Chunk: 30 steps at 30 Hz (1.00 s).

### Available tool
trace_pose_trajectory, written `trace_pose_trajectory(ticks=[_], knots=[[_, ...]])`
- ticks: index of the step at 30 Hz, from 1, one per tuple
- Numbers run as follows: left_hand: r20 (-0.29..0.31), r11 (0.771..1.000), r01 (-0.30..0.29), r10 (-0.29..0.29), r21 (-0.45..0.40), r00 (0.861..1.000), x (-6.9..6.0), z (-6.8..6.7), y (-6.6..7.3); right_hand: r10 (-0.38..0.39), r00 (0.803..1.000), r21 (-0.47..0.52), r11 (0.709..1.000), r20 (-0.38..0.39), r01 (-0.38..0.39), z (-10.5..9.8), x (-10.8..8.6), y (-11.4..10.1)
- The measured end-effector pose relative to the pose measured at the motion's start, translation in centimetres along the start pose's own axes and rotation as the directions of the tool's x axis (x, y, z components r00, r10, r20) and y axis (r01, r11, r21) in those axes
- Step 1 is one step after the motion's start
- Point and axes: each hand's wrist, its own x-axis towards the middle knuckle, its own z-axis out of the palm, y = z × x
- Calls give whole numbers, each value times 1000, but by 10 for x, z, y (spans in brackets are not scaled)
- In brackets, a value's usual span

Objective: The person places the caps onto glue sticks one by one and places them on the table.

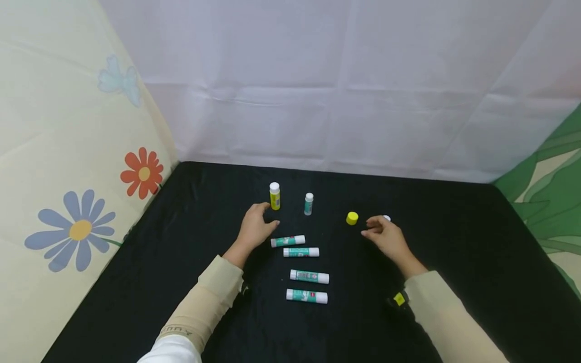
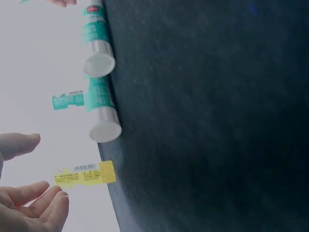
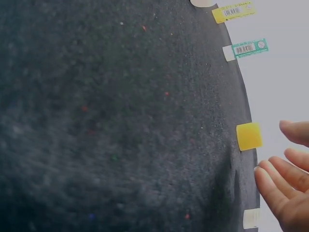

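A yellow glue stick (image 1: 275,197) with a white top stands upright at the far side of the table. My left hand (image 1: 255,229) is just in front of it, thumb and fingers spread apart with nothing between them. To its right stands a small green-and-white glue stick (image 1: 308,204). On the other side my right hand (image 1: 386,238) holds nothing, its thumb apart from the fingers (image 3: 277,179). The yellow cap (image 1: 352,218) sits on the cloth left of those fingertips. Partly hidden behind this hand is a white cap (image 1: 387,218).
Several green-and-white glue sticks (image 1: 301,252) lie on their sides in a loose column between the forearms. Black cloth (image 1: 204,201) covers the table. A white sheet (image 1: 290,101) hangs behind it, with a flower-printed panel (image 1: 63,151) on the left.
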Motion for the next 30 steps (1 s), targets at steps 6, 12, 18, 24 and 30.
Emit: trace_pose_trajectory(ticks=[6,12,18,24,30], knots=[[-4,999,50,-50,-10,999,0,3,-7,4,1000,2,1000,29,-4,2,1,0],[0,996,89,-89,-29,996,-1,5,-8,-5,999,-6,1000,42,5,9,4,1],[-6,992,117,-117,-56,993,0,4,-8,-8,998,-8,1000,60,9,14,8,0],[-30,992,107,-110,-71,994,8,6,-6,-23,999,-18,1000,41,24,11,17,2],[-16,992,111,-112,-62,994,17,7,-4,-14,999,-40,999,47,15,9,22,4]])
